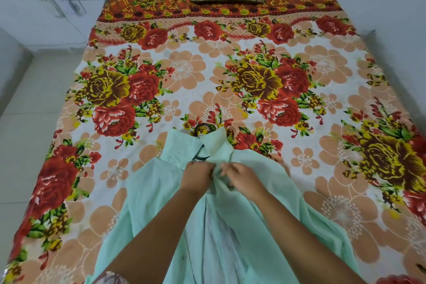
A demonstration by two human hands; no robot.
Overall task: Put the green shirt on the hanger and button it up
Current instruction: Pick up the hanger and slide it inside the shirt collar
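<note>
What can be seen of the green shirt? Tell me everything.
The green shirt is pale mint, of thin, light woven-looking cloth. It lies front up on the floral bedsheet, collar pointing toward the pillow, its lower part running out of view. A dark hanger sits inside it, its hook poking out past the collar. The front is open below the hands, showing a whitish inside. The left hand and right hand pinch the two front edges together just below the collar.

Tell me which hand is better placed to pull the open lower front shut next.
Probably the right hand: it lies on the shirt flap. The left hand pinches below the collar.
</note>
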